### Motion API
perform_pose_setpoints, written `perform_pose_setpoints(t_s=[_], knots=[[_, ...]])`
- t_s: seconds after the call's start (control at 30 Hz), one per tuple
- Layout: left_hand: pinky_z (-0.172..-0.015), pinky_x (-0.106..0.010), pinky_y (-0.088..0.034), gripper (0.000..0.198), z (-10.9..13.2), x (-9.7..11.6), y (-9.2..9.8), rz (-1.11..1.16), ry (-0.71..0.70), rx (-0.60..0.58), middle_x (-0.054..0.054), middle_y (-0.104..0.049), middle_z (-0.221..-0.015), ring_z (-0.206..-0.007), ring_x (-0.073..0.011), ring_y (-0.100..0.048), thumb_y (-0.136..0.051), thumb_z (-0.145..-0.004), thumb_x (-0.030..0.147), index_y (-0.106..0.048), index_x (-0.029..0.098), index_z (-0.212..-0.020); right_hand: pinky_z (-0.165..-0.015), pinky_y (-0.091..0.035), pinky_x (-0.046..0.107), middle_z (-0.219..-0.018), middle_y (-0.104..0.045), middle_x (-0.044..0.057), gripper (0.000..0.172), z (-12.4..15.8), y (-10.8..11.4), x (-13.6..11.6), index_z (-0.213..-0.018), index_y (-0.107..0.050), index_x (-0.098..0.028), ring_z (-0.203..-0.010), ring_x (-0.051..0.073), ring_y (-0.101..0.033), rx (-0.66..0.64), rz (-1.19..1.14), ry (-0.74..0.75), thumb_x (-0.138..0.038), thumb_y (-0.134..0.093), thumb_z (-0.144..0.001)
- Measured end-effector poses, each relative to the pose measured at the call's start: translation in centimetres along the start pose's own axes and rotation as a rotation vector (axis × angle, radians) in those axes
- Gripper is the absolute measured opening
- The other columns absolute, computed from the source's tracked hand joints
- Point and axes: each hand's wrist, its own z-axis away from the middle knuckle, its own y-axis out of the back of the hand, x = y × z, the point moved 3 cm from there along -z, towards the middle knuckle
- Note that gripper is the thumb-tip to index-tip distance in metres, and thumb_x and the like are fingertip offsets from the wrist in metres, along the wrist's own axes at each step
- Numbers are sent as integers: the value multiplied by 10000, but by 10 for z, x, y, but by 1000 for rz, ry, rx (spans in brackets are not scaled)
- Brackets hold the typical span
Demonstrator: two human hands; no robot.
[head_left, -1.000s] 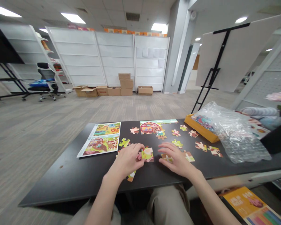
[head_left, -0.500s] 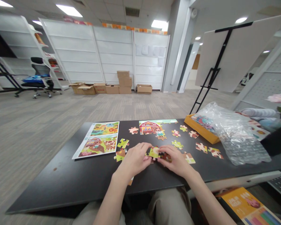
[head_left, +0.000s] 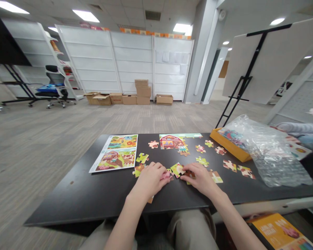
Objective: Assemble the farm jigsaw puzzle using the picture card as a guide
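Observation:
My left hand (head_left: pixel 152 178) rests low over the black table (head_left: pixel 94 194), its fingers curled against a pink puzzle piece (head_left: pixel 166 174). Opposite it, my right hand (head_left: pixel 199 177) has thumb and fingertips at the edge of a green puzzle piece (head_left: pixel 176 170), which lies tilted between the hands. A brown puzzle piece (head_left: pixel 190 174) shows under the right fingers, partly covered. Beyond the hands is a joined section with a red barn (head_left: pixel 169 141). Left of it lies a printed picture sheet (head_left: pixel 114 154) with two farm and animal scenes.
Loose pieces lie around, among them a green piece (head_left: pixel 202 161) and a brown-and-white piece (head_left: pixel 230 165). An orange box (head_left: pixel 233 147) with clear plastic wrap (head_left: pixel 271 156) occupies the right side. Another orange box (head_left: pixel 279 231) sits below the table edge.
My left hand has drawn slightly left, off the green puzzle piece, uncovering more of the pink one. My right hand stays at the green piece. The whole view has swung a little left.

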Motion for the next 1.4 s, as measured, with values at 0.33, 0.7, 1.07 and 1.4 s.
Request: perform_pose_setpoints(t_s=[0.33,0.7,1.07,1.4], knots=[[-835,-358,-481,290,-2,1,-2,-66,59,16,-73,-679,-1087,-1050,-272,-602,-651,-924,459,-621,224,-1091,-758,-543,386,-861,-769,59,221,-1,3,-2,-873,-717,-246,-764,220,-704,53,-10,29,-377,-581,-989],[-1029,-383,-471,476,10,-21,14,193,77,-1,-53,-674,-1273,-1191,-266,-608,-781,-782,279,-619,246,-1228,-964,-530,425,-1173,-697,102,191,-12,11,-7,-1082,-696,-239,-1091,253,-658,-72,-88,55,-308,-692,-905],[-975,-375,-498,460,24,-39,18,186,127,-14,-65,-706,-1219,-1136,-269,-642,-764,-777,275,-639,234,-1217,-908,-529,386,-1038,-751,66,348,-61,5,-14,-1126,-717,-243,-999,264,-681,-413,34,156,-178,-737,-785],[-995,-366,-488,446,26,-38,15,217,115,-20,-47,-698,-1250,-1149,-249,-642,-705,-816,225,-604,245,-1249,-846,-532,331,-1040,-726,50,316,-86,1,-2,-1078,-704,-217,-935,214,-678,-409,-60,131,-104,-699,-783]])
